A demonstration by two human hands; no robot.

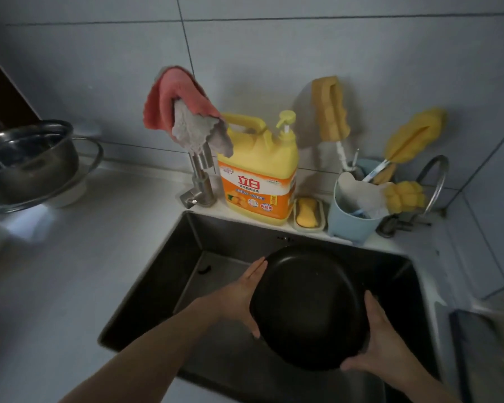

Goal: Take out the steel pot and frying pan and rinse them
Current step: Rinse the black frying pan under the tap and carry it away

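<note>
frying pan: black, held over the sink, inside facing up
left hand: fingers straight, flat against the pan's left rim
right hand: curled round the pan's lower right rim
steel pot: on the counter, far left
tap: pink cloth draped over it

A big yellow soap bottle stands behind the sink. A pink cloth hangs on the tap. Yellow sponges sit in a blue cup.

Dim light falls on grey wall tiles above a pale countertop in a corner.
</note>
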